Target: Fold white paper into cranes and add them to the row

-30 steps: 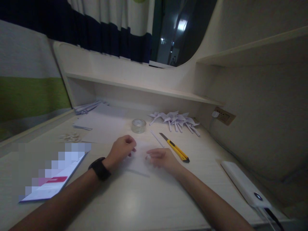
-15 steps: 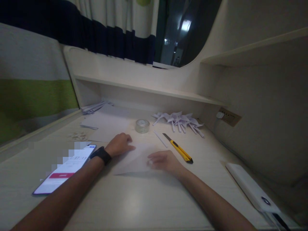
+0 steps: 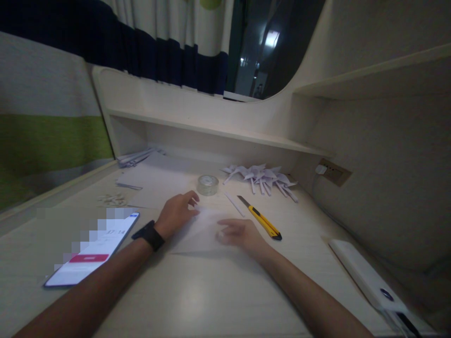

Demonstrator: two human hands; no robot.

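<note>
1. One white paper sheet (image 3: pixel 200 237) lies on the desk (image 3: pixel 190 295) between the two hands, right in front of the person.
2. Two bare hands: the left hand (image 3: pixel 178 213), fingers curled and thumb apart, is at its left side; the right hand (image 3: pixel 237 233), loosely bent and blurred, is over its right. I can't tell whether either pinches it.
3. One thin paper strip (image 3: pixel 234 204), one yellow snap-off knife (image 3: pixel 264 221), blade bare, and one clear tape roll (image 3: pixel 207 185) sit just beyond.
4. Several paper pinwheels (image 3: pixel 264 174) overlap behind, too tangled for me to count.
5. One smartphone (image 3: pixel 89 258), partly pixelated; its digits seem to end in "14".
6. One white device (image 3: pixel 362 270), its round badge unreadable.
</note>
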